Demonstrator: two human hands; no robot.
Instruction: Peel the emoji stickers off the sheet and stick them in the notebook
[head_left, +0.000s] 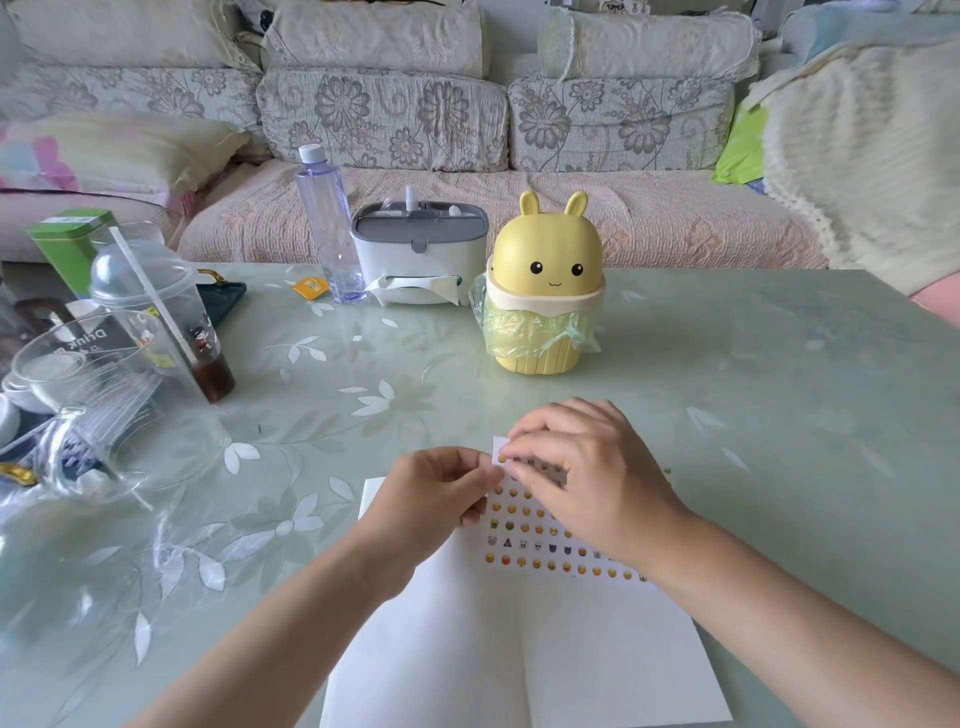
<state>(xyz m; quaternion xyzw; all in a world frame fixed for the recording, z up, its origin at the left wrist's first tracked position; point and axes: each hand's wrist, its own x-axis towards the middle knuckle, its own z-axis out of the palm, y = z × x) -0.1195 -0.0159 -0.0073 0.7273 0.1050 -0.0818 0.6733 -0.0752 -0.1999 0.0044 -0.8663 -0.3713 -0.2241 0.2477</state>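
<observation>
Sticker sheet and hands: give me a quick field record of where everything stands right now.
sticker sheet: lying on the open notebook, rows of emoji on it
left hand: pinching the sheet's left edge near the top
right hand: fingertips at the sheet's top corner, picking at a sticker
notebook: open, visible pages blank, no stickers on them
table: bunny-shaped bin stands beyond the hands
peel status: cannot tell whether a sticker has lifted

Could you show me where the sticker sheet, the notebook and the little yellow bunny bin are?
sticker sheet (524, 540): head view, on its lower emoji rows.
notebook (613, 665): head view, on the bare right page.
yellow bunny bin (548, 254): head view, on its domed lid.
</observation>
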